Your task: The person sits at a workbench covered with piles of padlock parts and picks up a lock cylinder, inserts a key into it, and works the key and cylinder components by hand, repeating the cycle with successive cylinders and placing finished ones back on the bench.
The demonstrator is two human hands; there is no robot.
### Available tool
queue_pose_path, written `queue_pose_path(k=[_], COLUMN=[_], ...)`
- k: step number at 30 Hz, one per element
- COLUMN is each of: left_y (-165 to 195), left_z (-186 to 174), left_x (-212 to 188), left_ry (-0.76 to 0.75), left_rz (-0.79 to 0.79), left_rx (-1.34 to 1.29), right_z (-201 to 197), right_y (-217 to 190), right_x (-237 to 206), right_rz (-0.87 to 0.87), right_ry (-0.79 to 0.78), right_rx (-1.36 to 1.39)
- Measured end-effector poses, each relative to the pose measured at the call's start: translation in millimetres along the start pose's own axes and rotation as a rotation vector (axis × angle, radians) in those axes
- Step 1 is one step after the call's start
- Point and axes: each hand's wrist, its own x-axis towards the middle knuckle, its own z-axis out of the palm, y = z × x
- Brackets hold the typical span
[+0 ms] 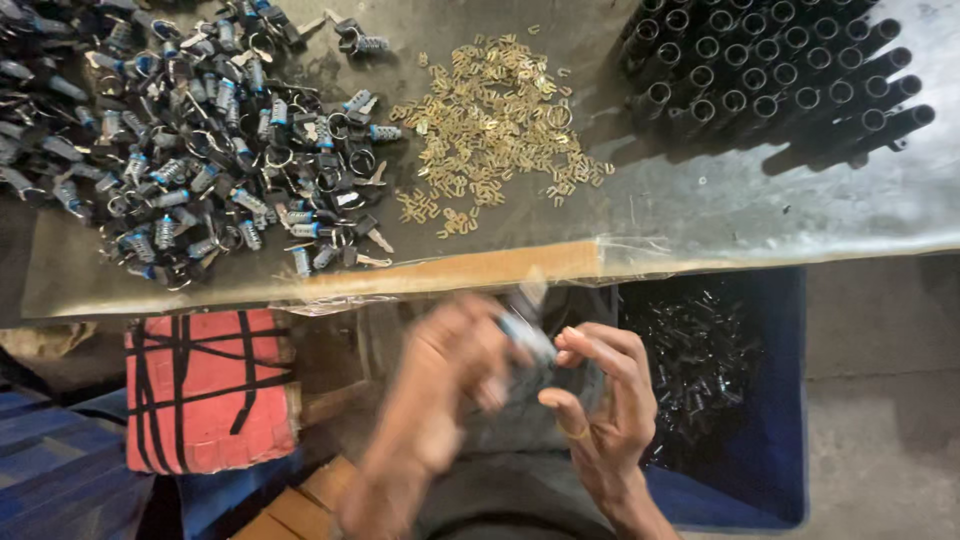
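Grey metal bench (700, 215) spans the upper view. Below its front edge, left hand (450, 385) and right hand (605, 400) grip a small blurred lock cylinder (525, 335), fingers (585, 345) pinched on it. Brass clips (495, 130) lie on the bench above; blue bin (780, 400) beside right hand.
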Motion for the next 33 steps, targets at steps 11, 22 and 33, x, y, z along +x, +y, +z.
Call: queue_pose_path(k=[11, 22, 33], left_y=[14.1, 37.2, -4.2], left_z=[-16.1, -40.2, -7.4], left_x=[-3.9, 29.2, -11.5], left_ry=[0.273, 0.246, -0.150], left_rz=[0.967, 1.162, 0.259], left_rx=[1.180, 1.571, 0.289], right_z=[-41.2, -41.0, -29.1], right_y=[10.2, 37.8, 49.3], right_x=[-21.4, -14.5, -27.5], right_rz=[0.221, 0.422, 0.692], right_ry=[-0.044, -0.170, -0.105], right_rx=[0.190, 0.305, 0.681])
